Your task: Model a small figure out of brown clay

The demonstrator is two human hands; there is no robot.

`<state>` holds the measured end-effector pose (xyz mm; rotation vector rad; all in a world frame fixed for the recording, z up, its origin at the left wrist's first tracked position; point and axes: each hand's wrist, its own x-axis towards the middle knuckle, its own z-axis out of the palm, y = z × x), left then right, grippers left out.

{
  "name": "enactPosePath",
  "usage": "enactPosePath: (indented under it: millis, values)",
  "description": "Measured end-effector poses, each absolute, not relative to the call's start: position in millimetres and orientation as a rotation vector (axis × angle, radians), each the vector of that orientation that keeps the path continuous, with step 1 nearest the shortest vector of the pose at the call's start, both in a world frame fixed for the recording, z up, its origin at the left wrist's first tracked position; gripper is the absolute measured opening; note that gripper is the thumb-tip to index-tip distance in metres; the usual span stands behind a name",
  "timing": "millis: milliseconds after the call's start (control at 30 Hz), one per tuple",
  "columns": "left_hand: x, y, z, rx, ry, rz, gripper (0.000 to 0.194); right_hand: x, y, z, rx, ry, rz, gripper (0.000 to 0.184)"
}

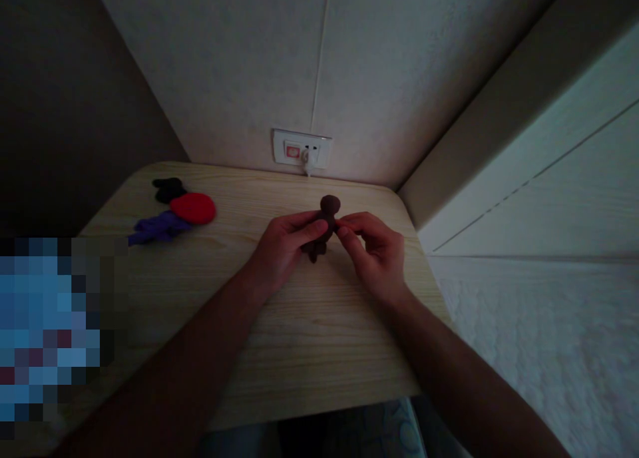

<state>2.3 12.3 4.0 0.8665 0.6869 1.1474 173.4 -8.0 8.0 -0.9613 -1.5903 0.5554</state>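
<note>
A small dark brown figure (330, 206), apparently of modelling clay, has a round head, a body and short limbs at its lower end. My left hand (288, 245) is closed around its body from the left, thumb lying across the front. On the other side, my right hand (373, 246) pinches at the figure's edge with thumb and forefinger. A bit of reddish colour shows at those fingertips, too small to make out. Both hands are just above the wooden tabletop (299, 351).
At the table's back left lie a flat red piece (194, 208), a black lump (170, 189) and a crumpled purple piece (162, 226). A wall socket (301, 150) with a white plug is behind the table. A pixelated patch covers the lower left.
</note>
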Motion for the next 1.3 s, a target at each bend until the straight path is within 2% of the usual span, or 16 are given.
enactPosePath:
  millis: [667,1033,1300]
  values:
    - [3.3,12.1,4.7,0.900,0.684,1.133,0.036,174.0,-6.8,5.8,-1.049,-1.434,0.745,0.014]
    - [2.1,14.1,0.0,0.959,0.677,1.126,0.034,173.1,-4.9,6.8,-1.032,-1.329,0.843,0.010]
    - [2.9,14.0,0.5,0.951,0.660,1.133,0.034,173.7,-3.4,6.3,-1.033,-1.311,0.870,0.014]
